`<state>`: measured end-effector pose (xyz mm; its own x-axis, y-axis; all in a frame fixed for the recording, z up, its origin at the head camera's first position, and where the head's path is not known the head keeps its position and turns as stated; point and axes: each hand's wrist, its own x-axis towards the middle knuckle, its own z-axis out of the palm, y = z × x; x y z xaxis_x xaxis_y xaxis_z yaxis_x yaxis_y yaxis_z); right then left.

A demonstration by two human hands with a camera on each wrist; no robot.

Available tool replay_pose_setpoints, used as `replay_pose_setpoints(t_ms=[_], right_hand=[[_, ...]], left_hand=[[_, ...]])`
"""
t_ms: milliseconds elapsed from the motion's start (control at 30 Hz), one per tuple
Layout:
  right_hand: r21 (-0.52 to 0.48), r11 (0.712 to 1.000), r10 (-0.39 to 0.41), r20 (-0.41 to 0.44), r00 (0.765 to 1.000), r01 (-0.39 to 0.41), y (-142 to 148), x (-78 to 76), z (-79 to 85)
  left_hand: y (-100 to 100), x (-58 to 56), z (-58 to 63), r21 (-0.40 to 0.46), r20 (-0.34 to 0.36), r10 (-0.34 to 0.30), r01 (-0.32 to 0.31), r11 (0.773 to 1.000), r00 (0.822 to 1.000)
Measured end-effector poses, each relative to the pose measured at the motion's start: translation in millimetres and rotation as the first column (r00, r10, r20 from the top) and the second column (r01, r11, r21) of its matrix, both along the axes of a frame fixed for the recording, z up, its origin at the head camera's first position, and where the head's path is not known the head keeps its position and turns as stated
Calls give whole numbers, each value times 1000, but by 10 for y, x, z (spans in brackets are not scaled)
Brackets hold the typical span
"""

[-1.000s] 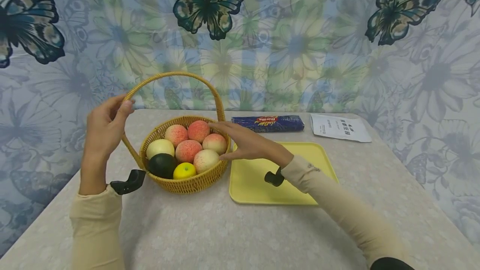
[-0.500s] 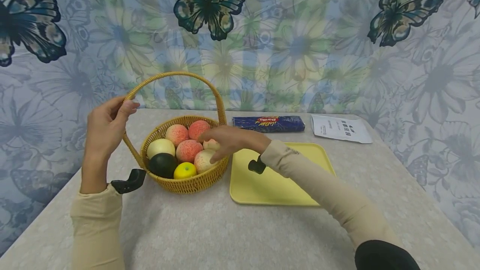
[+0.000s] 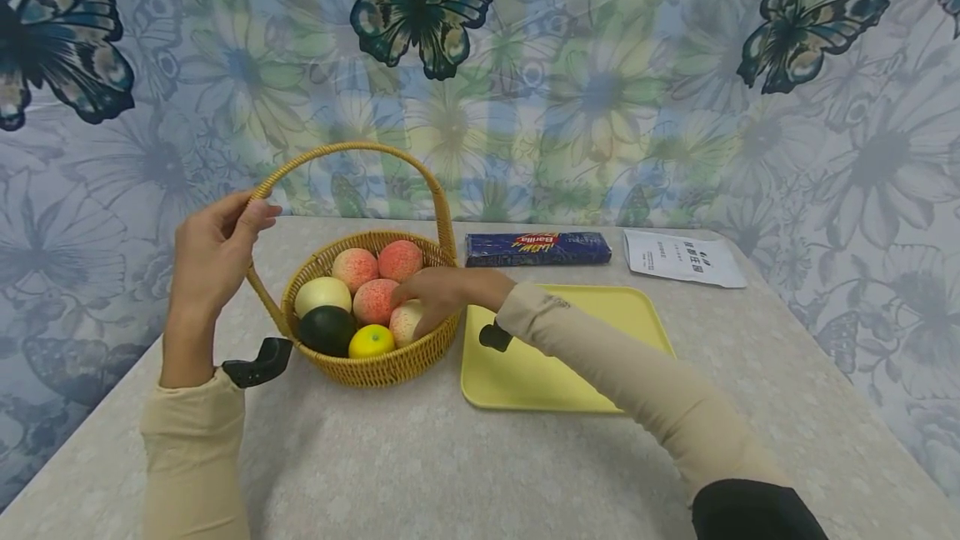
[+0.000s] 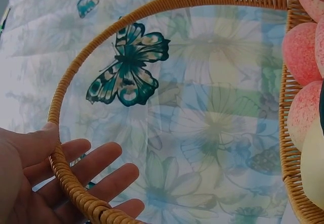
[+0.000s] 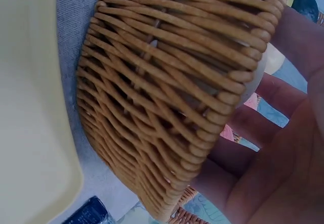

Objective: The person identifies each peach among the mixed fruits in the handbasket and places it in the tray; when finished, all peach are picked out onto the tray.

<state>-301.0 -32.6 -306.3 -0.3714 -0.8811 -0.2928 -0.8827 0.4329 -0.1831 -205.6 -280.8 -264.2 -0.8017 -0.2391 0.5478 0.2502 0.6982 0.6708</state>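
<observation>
A yellow wicker basket (image 3: 375, 372) with a tall arched handle (image 3: 352, 147) stands left of centre, filled with fruit. My left hand (image 3: 213, 252) holds the left side of the handle between thumb and fingers; the left wrist view shows those fingers fairly straight behind it. Inside the basket's right side, my right hand (image 3: 444, 297) curls round a peach that it almost wholly covers in the head view. A pale peach (image 3: 406, 323) lies by its thumb and a red peach (image 3: 375, 302) by its fingertips. In the right wrist view, the basket wall (image 5: 162, 77) hides much of the grip.
Also in the basket are a dark green avocado-like fruit (image 3: 327, 330), a yellow citrus fruit (image 3: 371, 342), a pale yellow-green fruit (image 3: 322, 297) and more peaches. A yellow tray (image 3: 540, 365) lies to the right. Behind it are a blue Barilla pack (image 3: 537, 249) and a white pouch (image 3: 684, 257).
My right hand has moved left and down from the basket's right rim, over the right-hand peach, and its fingers have closed round it. My left hand stays on the handle.
</observation>
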Motion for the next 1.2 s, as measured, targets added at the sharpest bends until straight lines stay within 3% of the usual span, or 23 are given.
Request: replay_pose_setpoints(t_ms=[500,833,1200], right_hand=[[-1,1000,-4,32,999,4,-9,-10,-22],[-67,998,12,62,998,-8,33,-50,-35],[-186,982,-16,145,989,43,135,-105,-119]], left_hand=[[-12,-7,-15,3,7,4,-4,1000,1000],[-22,-28,-10,3,1,-1,1,1000,1000],[-16,-13,-3,-9,23,9,-9,1000,1000]])
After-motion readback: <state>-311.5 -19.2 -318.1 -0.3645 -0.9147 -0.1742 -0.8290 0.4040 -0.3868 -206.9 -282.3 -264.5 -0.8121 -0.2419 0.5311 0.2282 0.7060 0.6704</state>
